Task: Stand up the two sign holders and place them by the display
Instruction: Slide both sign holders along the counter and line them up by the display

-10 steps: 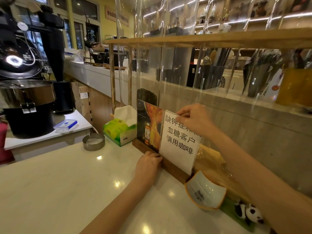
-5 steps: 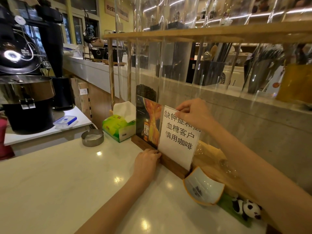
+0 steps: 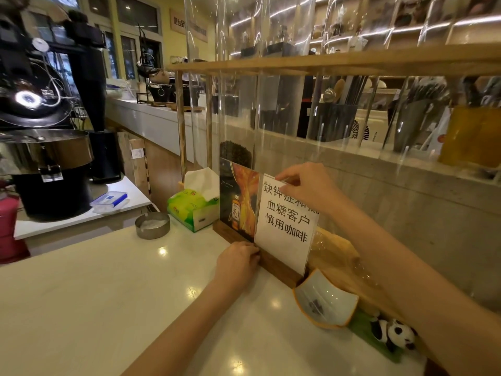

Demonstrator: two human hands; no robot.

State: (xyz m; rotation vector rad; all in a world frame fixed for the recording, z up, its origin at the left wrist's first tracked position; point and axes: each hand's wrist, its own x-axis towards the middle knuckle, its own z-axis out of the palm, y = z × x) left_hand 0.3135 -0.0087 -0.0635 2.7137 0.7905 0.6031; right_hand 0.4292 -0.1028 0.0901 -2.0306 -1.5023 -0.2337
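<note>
Two sign holders stand upright side by side on dark wooden bases against the clear display screen (image 3: 284, 109). The white sign holder (image 3: 284, 229) carries black printed characters; my right hand (image 3: 303, 188) pinches its top edge. My left hand (image 3: 238, 263) rests on the counter with its fingers closed against the wooden base (image 3: 279, 267) where the two holders meet. The other sign holder (image 3: 238, 199), to the left, shows an orange picture with a bottle and stands free of my hands.
A green tissue box (image 3: 192, 210) and a metal ashtray (image 3: 152, 225) sit left of the signs. A white dish with an orange rim (image 3: 325, 302) and a panda toy (image 3: 393, 335) lie to the right. A black roaster machine (image 3: 46, 147) stands far left on a lower table.
Both hands keep their hold on the white sign holder; it stands slightly straighter against the screen. The view has shifted a little.
</note>
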